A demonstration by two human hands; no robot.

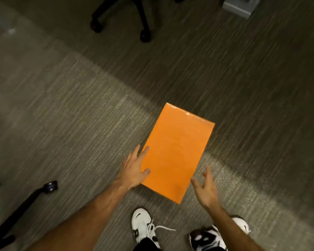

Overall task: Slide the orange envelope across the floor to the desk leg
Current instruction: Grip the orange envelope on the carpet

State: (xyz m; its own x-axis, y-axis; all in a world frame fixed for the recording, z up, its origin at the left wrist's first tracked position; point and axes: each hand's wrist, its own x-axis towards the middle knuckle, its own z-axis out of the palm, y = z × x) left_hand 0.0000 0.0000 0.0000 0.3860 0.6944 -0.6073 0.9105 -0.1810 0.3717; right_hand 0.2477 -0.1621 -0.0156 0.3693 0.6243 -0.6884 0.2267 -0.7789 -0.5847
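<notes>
A large orange envelope (176, 151) lies flat on the grey carpet, its long side running away from me and tilted slightly to the right. My left hand (134, 167) rests against its near left edge, fingers spread, thumb on top of the envelope. My right hand (206, 189) hovers just off the near right corner, fingers apart, not touching it. A grey block that may be a desk foot (240, 6) shows at the top right, far beyond the envelope.
An office chair's black wheeled base (134, 19) stands at the top centre. Another chair's leg and castors (49, 187) reach in at the lower left. My two white and black shoes (143, 225) stand just behind the envelope. Carpet stretches between the envelope and the far objects.
</notes>
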